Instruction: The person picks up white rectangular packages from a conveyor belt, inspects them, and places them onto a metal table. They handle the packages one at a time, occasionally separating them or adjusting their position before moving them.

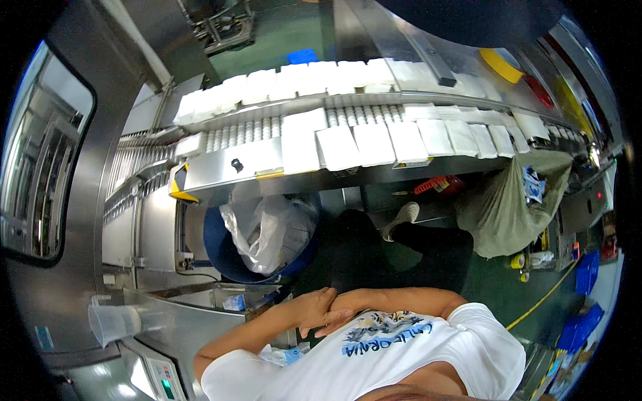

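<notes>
My left hand lies across my right wrist, fingers stretched over it, with nothing seen in its grasp. My right hand rests beneath it in front of my white shirt, fingers extended and partly covered. Both hands are apart from the conveyor. Several white folded pads or packs stand in a front row along the roller conveyor. A second, far row of similar white packs runs behind it.
A blue bin lined with a clear plastic bag stands under the conveyor. To the right hangs a greenish cloth sack. A clear plastic jug and a scale with a lit display are at lower left. Yellow tape lies far right.
</notes>
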`<action>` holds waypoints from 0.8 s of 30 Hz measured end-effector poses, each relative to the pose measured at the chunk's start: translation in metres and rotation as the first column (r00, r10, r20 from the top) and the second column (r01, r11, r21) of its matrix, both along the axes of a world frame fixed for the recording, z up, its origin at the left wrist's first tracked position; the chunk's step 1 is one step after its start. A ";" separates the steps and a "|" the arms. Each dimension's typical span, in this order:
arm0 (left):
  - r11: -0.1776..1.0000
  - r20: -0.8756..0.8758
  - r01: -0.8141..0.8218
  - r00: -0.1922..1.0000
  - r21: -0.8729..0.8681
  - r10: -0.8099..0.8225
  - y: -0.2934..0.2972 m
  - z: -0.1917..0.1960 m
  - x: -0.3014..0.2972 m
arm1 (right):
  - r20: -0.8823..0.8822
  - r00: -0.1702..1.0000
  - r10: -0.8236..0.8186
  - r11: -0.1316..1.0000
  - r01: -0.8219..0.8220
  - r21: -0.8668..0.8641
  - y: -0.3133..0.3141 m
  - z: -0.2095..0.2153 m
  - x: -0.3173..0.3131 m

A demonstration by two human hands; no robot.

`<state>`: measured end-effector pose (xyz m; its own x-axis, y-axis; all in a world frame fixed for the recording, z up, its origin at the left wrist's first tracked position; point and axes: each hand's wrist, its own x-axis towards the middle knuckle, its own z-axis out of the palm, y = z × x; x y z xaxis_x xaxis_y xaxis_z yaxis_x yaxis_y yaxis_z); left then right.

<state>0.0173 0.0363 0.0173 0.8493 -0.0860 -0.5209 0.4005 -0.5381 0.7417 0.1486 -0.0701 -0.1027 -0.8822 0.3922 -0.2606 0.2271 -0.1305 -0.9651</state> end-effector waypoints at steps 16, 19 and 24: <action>1.000 -0.033 0.001 0.999 -0.009 -0.001 0.000 0.006 0.002 | -0.003 0.999 0.039 0.999 -0.039 -0.020 0.003 -0.003 -0.001; 1.000 -0.056 0.019 0.998 -0.007 -0.019 0.004 0.008 0.007 | -0.004 1.000 0.011 1.000 -0.011 0.000 0.004 -0.002 -0.001; 1.000 -0.055 -0.026 0.998 0.008 0.026 0.002 -0.008 0.001 | 0.039 0.999 -0.026 0.997 0.023 0.076 0.014 -0.003 -0.005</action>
